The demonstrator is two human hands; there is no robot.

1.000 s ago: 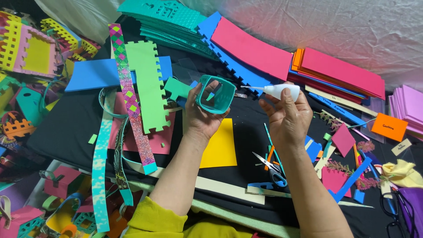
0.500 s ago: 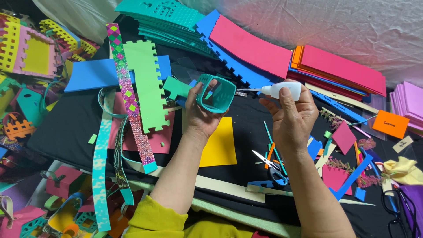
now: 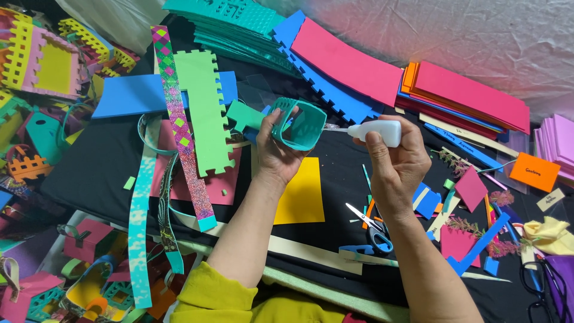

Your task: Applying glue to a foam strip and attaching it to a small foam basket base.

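At the far left, foam houses (image 3: 42,63) in yellow and pink run off the frame edge, so only parts of them show. A patterned strip (image 3: 179,122) and a green notched sheet (image 3: 206,113) lie lengthwise on the black worktop (image 3: 89,173), both angled slightly left at the top.

The left hand (image 3: 281,152) rises from a yellow sleeve (image 3: 209,299), forearm slanting up and right, palm towards the camera. Its fingers are closed around a teal foam box (image 3: 299,124), thumb on the near wall; the other fingertips are hidden behind the box. The box is held above the worktop, just over a yellow square (image 3: 302,194), its open side tilted up and right towards the bottle.

The right hand (image 3: 397,164) comes up from the bottom edge, wrist bent, fingers wrapped tight on a white glue bottle (image 3: 376,131). The bottle lies nearly level, long axis left to right, its thin nozzle pointing left and reaching the box's right wall; whether the tip touches is hard to tell.

Scissors (image 3: 368,224) lie below the right hand. Stacked pink sheets (image 3: 472,96) sit at the right, and spectacles (image 3: 538,281) are cut off at the lower corner.
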